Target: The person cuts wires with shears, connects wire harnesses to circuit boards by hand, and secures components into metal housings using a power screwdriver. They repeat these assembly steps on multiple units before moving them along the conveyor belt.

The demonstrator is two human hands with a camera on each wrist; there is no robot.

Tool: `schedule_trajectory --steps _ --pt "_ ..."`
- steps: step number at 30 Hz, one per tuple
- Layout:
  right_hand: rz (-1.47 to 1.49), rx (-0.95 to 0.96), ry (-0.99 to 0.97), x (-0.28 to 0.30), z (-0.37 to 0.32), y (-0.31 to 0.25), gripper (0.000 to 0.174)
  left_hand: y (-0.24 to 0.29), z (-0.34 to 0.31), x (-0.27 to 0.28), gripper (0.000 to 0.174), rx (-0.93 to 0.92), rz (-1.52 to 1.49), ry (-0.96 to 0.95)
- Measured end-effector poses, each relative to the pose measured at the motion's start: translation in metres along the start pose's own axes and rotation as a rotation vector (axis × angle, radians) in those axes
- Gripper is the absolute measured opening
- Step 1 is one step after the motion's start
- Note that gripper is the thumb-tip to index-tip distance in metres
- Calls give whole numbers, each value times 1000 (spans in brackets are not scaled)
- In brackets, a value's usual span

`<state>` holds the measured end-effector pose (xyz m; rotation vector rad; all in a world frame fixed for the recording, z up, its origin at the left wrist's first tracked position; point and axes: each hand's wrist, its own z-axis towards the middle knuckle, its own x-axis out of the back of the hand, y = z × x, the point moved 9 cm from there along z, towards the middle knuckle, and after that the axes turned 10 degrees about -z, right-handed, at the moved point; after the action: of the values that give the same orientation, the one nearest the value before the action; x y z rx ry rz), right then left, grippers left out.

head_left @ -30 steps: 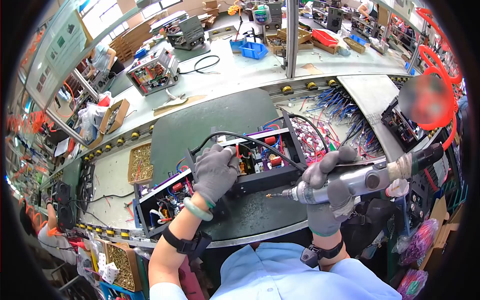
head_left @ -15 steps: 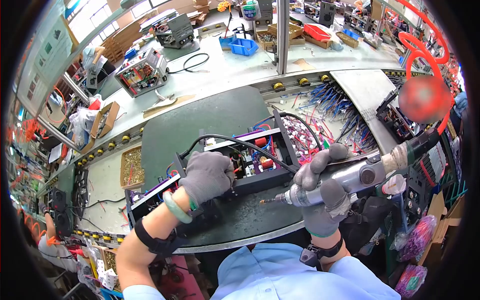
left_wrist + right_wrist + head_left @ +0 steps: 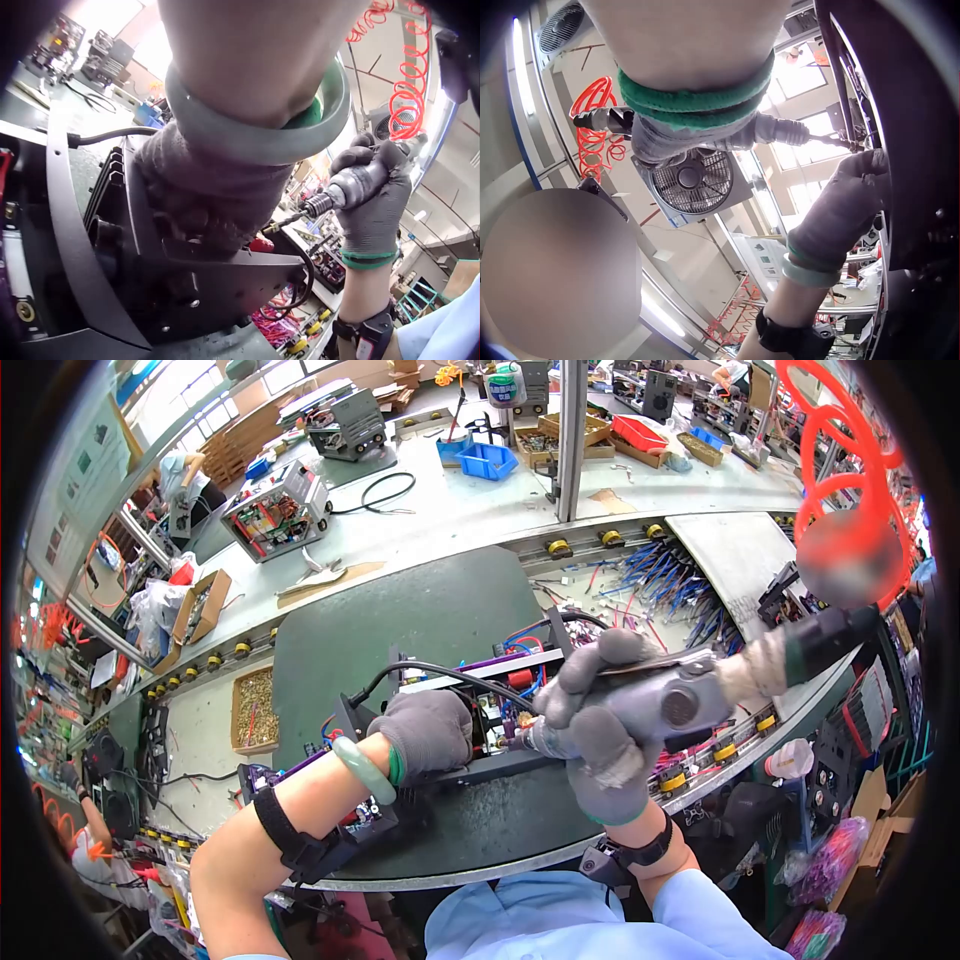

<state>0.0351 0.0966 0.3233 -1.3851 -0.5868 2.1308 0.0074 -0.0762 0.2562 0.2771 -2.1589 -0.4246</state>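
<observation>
In the head view the gloved right hand (image 3: 605,730) grips a grey power screwdriver (image 3: 665,705), whose bit end reaches over the front edge of an open black chassis (image 3: 510,763) full of boards and wires. The gloved left hand (image 3: 428,733) is inside the chassis beside the bit, its fingertips hidden. In the left wrist view the driver (image 3: 360,184) points at the left hand (image 3: 210,195). The right wrist view shows the bit (image 3: 838,141) close by the left hand's fingers (image 3: 862,169). A black cable (image 3: 430,666) arches over the chassis.
A box of small screws (image 3: 256,710) stands left of the green mat (image 3: 400,610). Blue-and-red wire bundles (image 3: 680,585) lie at the right, by a metal plate (image 3: 735,560). A coiled red air hose (image 3: 835,430) hangs at the upper right. Another open unit (image 3: 275,510) stands across the line.
The right hand and screwdriver have moved left and up, from in front of the chassis to over its edge. The left hand has turned, its fingers now down inside the chassis.
</observation>
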Motion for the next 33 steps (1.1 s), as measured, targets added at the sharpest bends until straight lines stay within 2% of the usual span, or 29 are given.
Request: schedule_trajectory --steps 1,3,4,9,11,12,14,16,19,20,21,22,23,25,26,27,29,31,33 --pt "1 -1 0 4 4 5 70 -1 0 -1 10 1 -1 0" --pt "-59 57 -203 -10 7 5 51 0 -2 0 10 -53 -33 33" --pt "138 -98 -42 -4 5 17 50 2 -4 1 10 -99 -39 66" --pt "160 -161 -81 7 10 41 61 -1 -7 -1 10 -131 -104 132" --pt "-247 -80 -9 13 11 41 61 -2 -6 -2 11 -129 -113 125" --pt "-275 -112 -8 9 11 42 58 -1 -6 -1 11 -143 -92 142" --pt "-265 -110 -7 7 12 48 57 1 -7 0 13 -155 -70 162" --pt "-214 -107 -39 1 11 52 53 -2 -7 -2 12 -68 -88 140" --pt "-272 -151 -93 2 11 65 55 -5 1 -8 13 -117 58 168" --pt "-289 -208 -166 -15 15 64 59 -11 5 -13 13 -120 58 168" --pt "-630 32 -66 -20 22 53 44 -9 6 -13 15 -245 97 251" --pt "-716 51 -121 -26 28 61 45 -8 6 -13 19 -369 138 334" --pt "-800 71 -177 -31 33 68 46 -18 13 -18 19 -370 139 333" --pt "-793 29 -172 -40 34 68 49 -23 15 -18 30 -565 -176 346" --pt "-830 59 -233 -45 35 68 49 -10 0 -7 37 -461 -54 342" --pt "-868 91 -297 -50 34 68 48 -15 2 -9 37 -461 -55 347" --pt "-903 60 -369 -52 27 64 50 -17 4 -12 39 -591 -62 366" --pt "-892 71 -361 -46 21 67 47 -15 5 -14 38 -609 -110 370" --pt "-736 17 -420 -40 18 73 44 -8 4 -13 36 -600 10 406"
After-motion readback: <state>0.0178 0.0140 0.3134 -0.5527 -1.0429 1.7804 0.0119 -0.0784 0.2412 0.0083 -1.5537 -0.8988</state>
